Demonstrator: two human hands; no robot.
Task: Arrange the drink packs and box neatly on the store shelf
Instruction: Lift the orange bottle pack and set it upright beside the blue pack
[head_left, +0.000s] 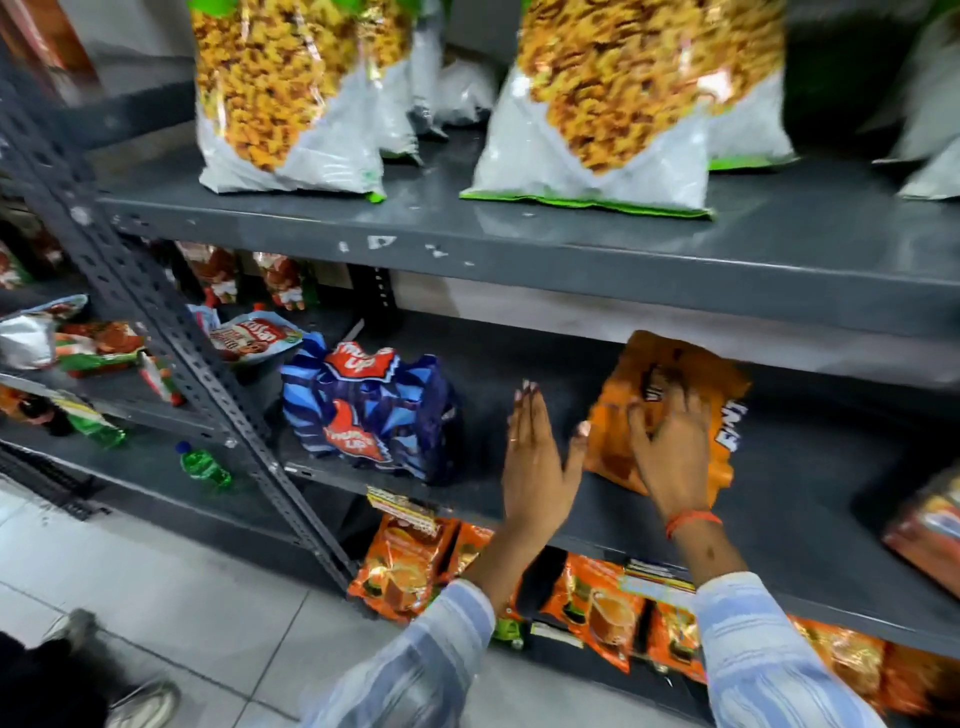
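— Head view, nearest first: what are the hands doing?
— Left hand (537, 457) flat, fingers spread, holding nothing; right hand (670, 441) splayed on the orange pack (670, 410), mid-shelf (519, 499).
— Step?
— Probably squaring it up. Next: push it leftward beside the blue pack (369, 405).

Grey metal middle shelf (779, 499), blue drink pack (371, 410) left, orange drink pack (670, 374) lying beside it, apart, snack bags (592, 130) on shelf above
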